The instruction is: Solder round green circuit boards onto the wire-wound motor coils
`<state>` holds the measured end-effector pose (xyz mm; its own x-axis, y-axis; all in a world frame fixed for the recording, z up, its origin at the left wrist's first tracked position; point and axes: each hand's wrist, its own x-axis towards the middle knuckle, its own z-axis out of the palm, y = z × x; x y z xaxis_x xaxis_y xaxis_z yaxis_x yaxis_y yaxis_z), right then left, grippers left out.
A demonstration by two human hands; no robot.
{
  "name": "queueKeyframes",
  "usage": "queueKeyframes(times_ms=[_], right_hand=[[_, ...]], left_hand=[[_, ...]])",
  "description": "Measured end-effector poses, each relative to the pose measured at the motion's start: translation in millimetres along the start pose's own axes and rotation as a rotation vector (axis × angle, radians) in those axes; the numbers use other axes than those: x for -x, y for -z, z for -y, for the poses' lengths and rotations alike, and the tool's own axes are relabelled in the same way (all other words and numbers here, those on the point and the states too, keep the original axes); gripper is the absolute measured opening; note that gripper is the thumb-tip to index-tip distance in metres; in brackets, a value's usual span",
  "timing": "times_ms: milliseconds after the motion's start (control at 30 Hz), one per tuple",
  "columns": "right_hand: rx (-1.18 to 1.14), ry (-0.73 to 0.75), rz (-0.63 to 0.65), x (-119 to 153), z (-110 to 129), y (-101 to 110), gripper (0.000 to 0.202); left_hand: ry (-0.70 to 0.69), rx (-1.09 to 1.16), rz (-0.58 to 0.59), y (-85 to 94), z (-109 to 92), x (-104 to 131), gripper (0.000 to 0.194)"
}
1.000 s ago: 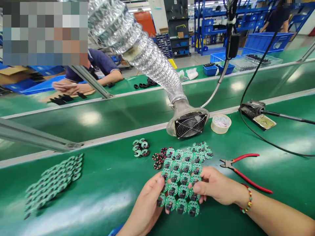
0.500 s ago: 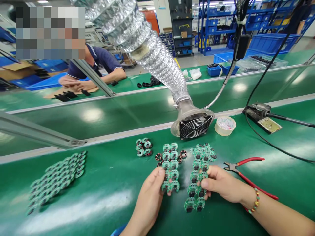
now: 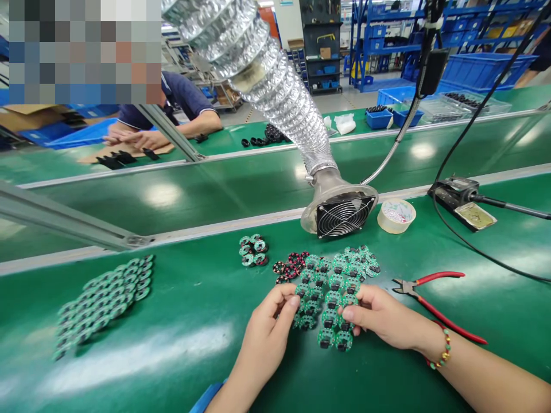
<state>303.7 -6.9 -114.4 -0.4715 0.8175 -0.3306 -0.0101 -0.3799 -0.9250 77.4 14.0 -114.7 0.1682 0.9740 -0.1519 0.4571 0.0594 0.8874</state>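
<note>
My left hand point(image 3: 275, 315) pinches the left edge of a panel of round green circuit boards point(image 3: 310, 292), two boards wide. In my right hand point(image 3: 379, 315) is a second such panel point(image 3: 333, 310), gripped at its right edge. Both panels are raised over the green bench, side by side, and their inner edges almost meet or overlap; I cannot tell which. Small black parts sit on the boards. Behind them lie several dark rings with copper-coloured spots point(image 3: 293, 265) and a pile of loose round boards point(image 3: 365, 261).
Red-handled cutters point(image 3: 434, 304) lie right of my right hand. A tape roll point(image 3: 396, 216), a fan on a foil duct point(image 3: 346, 217) and a soldering iron stand point(image 3: 465, 201) are behind. Stacked board panels point(image 3: 103, 298) lie left, near a small board cluster point(image 3: 253, 250). A co-worker's hands point(image 3: 138, 137) rest opposite.
Both panels have come closer together: the left one moved right, and the right one moved slightly left and up. More of the dark rings behind now show.
</note>
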Motion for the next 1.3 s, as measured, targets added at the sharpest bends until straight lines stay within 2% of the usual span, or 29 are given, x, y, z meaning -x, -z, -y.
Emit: queueKeyframes(times_ms=[167,300,367,433,467,500,567,633,667,700,833,933,1067,1167,1233,1300], right_hand=[[0.073,-0.091,-0.158,2,7,-1,0.049],[0.092,-0.131,-0.202,2,13,-1,0.052],[0.097,-0.116,-0.198,1,12,0,0.051],[0.111,-0.104,-0.174,0,8,-1,0.049],[0.119,-0.098,-0.156,0,5,-1,0.047],[0.124,-0.091,-0.134,-1,3,-3,0.046],[0.134,-0.065,-0.085,-2,0,-6,0.043],[0.133,-0.032,-0.042,-3,0,-10,0.040],[0.132,-0.020,-0.020,-3,0,-12,0.039],[0.133,-0.010,-0.001,-3,0,-13,0.039],[0.066,0.042,0.103,-1,2,-16,0.041],[-0.066,0.104,0.185,2,1,-19,0.043],[-0.132,0.155,0.252,7,1,-25,0.045],[-0.161,0.143,0.232,9,3,-28,0.047],[-0.141,0.087,0.154,8,4,-28,0.047],[-0.089,0.016,0.058,5,5,-26,0.046]], left_hand=[[0.044,-0.134,-0.046,7.8,6,-11,0.031],[0.043,-0.424,-0.111,14.6,10,-23,0.027],[0.003,-0.508,-0.199,17.3,10,-26,0.024],[-0.080,-0.475,-0.281,17.4,6,-23,0.024],[-0.132,-0.426,-0.275,15.9,4,-20,0.024],[-0.177,-0.362,-0.217,13.3,1,-16,0.024],[-0.215,-0.210,0.018,4.8,-6,-5,0.026],[-0.177,-0.034,0.279,-6.5,-11,6,0.031],[-0.149,0.053,0.364,-12.3,-13,11,0.035],[-0.117,0.133,0.400,-17.8,-14,15,0.041],[0.079,0.382,0.403,-32.4,-14,26,0.058],[0.248,0.588,0.362,-37.3,-16,32,0.062],[0.438,0.842,0.415,-39.7,-21,36,0.064],[0.353,0.808,0.361,-38.2,-21,30,0.064],[0.253,0.689,0.330,-36.5,-19,25,0.058],[0.203,0.589,0.348,-35.6,-18,22,0.051]])
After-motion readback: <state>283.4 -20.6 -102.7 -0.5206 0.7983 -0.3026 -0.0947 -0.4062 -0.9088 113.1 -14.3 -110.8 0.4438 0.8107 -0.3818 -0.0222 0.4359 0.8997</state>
